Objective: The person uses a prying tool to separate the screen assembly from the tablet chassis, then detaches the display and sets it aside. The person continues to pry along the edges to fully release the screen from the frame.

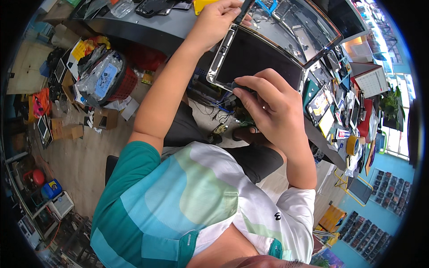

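A tablet (261,58) lies in front of me at the table's edge, its dark display set in a silver metal frame. Its glass front panel (295,27) is raised along the far side, clear in the middle with a dark border. My left hand (216,22) grips the left end of that panel between thumb and fingers. Over the tablet's near left corner is my right hand (275,105), thumb and forefinger pinched on a small dark tool (233,85). Its tip is at the frame; the fingers hide most of it, so its kind is unclear.
Phone parts (154,6) lie on the grey table at the far left. To the right are phones (319,105), a roll of yellow tape (352,145) and a desk calendar (372,79). A red basket (123,85) full of plastic bags stands on the floor, left.
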`<state>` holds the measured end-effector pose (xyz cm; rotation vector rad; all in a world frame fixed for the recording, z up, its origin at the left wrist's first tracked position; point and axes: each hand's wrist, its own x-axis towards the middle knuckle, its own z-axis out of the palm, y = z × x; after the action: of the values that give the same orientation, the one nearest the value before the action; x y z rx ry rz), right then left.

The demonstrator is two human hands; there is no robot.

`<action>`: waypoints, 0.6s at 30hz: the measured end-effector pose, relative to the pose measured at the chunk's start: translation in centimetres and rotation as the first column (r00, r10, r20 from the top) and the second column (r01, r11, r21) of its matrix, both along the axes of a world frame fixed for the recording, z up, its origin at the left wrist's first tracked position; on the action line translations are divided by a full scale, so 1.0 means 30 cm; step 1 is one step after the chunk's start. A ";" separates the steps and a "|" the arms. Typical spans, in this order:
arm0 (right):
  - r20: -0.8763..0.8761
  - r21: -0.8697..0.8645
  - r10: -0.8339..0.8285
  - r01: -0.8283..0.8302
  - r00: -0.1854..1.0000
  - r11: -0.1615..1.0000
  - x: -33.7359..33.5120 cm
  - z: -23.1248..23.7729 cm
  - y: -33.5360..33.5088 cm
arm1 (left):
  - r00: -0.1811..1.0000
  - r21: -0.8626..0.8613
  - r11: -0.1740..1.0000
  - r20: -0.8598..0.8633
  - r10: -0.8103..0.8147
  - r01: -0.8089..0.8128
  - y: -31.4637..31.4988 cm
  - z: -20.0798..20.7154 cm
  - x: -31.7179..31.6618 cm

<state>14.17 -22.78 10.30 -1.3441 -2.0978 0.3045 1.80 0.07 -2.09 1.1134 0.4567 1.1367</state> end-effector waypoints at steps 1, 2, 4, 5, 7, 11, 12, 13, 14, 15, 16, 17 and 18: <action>-0.013 -0.022 0.011 -0.011 1.000 1.000 -0.008 -0.005 0.009 | 1.000 0.007 1.000 0.010 -0.005 0.005 0.002 -0.003 0.001; 0.000 -0.013 0.023 -0.023 1.000 1.000 -0.014 -0.007 0.018 | 1.000 0.014 1.000 0.019 -0.012 0.012 0.005 -0.005 0.003; 0.027 0.004 0.042 -0.042 0.999 0.999 -0.024 -0.010 0.034 | 1.000 0.061 0.998 -0.002 0.013 -0.013 0.009 -0.007 0.004; 0.031 0.005 0.045 -0.045 0.999 0.999 -0.028 -0.012 0.038 | 1.000 0.061 0.998 0.002 0.010 -0.010 0.010 -0.009 0.003; 0.038 0.008 0.043 -0.044 0.998 0.999 -0.030 -0.017 0.043 | 1.000 0.065 0.998 0.005 0.013 -0.014 0.010 -0.009 0.008; 0.073 -0.019 0.050 -0.049 0.996 0.999 -0.028 -0.011 0.045 | 0.995 0.073 0.994 -0.060 0.082 -0.077 0.005 -0.008 0.008; 0.079 -0.022 0.054 -0.052 0.995 0.998 -0.029 -0.009 0.046 | 0.995 0.075 0.994 -0.057 0.079 -0.075 0.007 -0.011 0.008; 0.084 -0.026 0.059 -0.057 0.995 0.998 -0.030 -0.006 0.048 | 0.995 0.077 0.994 -0.054 0.078 -0.073 0.009 -0.013 0.008; 0.099 -0.022 0.067 -0.065 0.993 0.998 -0.032 -0.003 0.050 | 0.996 0.086 0.994 -0.052 0.078 -0.073 0.009 -0.015 0.007; 0.115 -0.016 0.070 -0.069 0.991 0.997 -0.034 -0.001 0.054 | 0.996 0.096 0.993 -0.049 0.074 -0.069 0.011 -0.016 0.009; 0.131 -0.011 0.075 -0.074 0.989 0.997 -0.037 0.003 0.057 | 0.996 0.107 0.992 -0.046 0.070 -0.065 0.011 -0.016 0.011; 0.170 0.003 0.087 -0.089 0.982 0.996 -0.043 0.007 0.061 | 0.997 0.105 0.993 -0.033 0.065 -0.061 0.009 -0.018 0.011; 0.210 0.021 0.092 -0.099 0.973 0.995 -0.047 0.014 0.069 | 0.998 0.109 0.993 -0.018 0.054 -0.052 0.013 -0.015 0.018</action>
<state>12.77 -20.71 10.71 -1.3076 -2.3360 0.1752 2.33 0.47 -2.54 1.2148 0.4472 1.2092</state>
